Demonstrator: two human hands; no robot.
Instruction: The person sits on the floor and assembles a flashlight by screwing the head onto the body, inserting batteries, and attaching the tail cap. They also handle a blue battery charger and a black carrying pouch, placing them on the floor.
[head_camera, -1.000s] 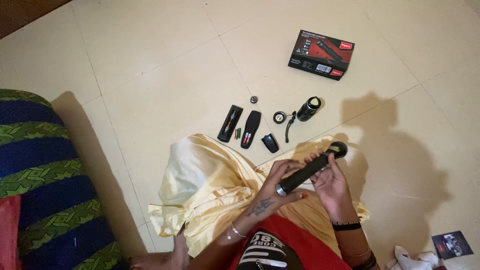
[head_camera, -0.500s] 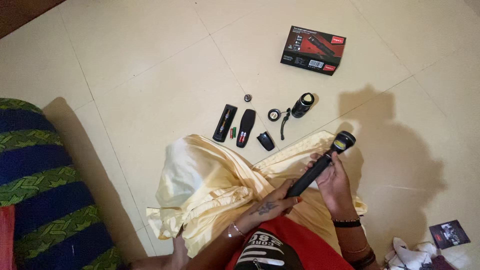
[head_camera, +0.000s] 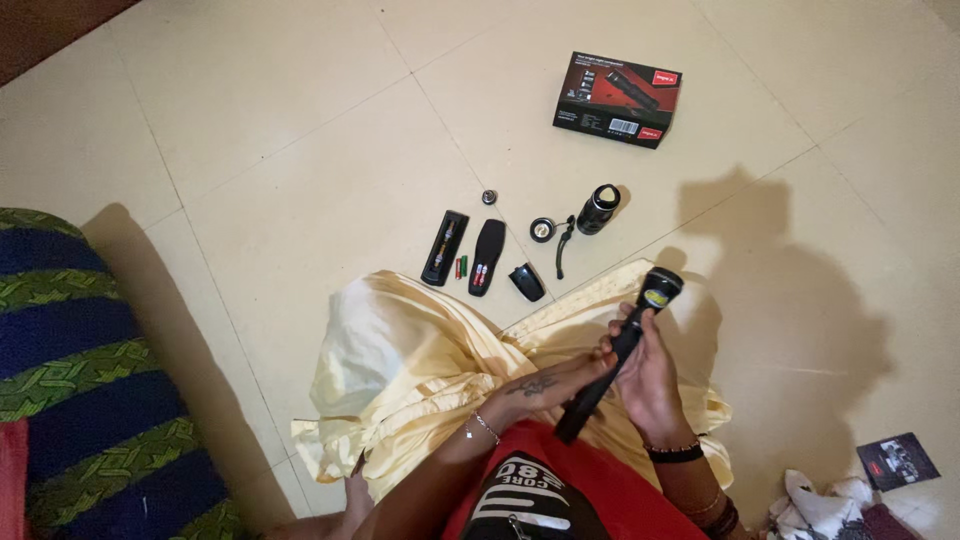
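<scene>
Both my hands hold a long black flashlight (head_camera: 622, 345) over my lap, its lens end (head_camera: 659, 288) pointing up and away, its tail toward my body. My left hand (head_camera: 560, 384) wraps the lower barrel. My right hand (head_camera: 645, 372) grips the middle of the barrel from the right. On the floor ahead lie a black battery holder (head_camera: 444, 247), a black remote-like cover with small batteries (head_camera: 487, 271), a small black cap (head_camera: 526, 282), a round ring part (head_camera: 542, 229) with a strap, and a short black cylinder (head_camera: 598, 209).
A black and red product box (head_camera: 617, 99) stands farther away on the pale tiles. A blue and green patterned cushion (head_camera: 80, 370) fills the left side. Yellow cloth (head_camera: 420, 370) covers my legs. A small leaflet (head_camera: 898, 460) and white cloth (head_camera: 815, 510) lie at the lower right.
The flashlight has swung from lying nearly crosswise to pointing more steeply up and away. My left hand slid down toward the tail end; my right hand stayed on the barrel.
</scene>
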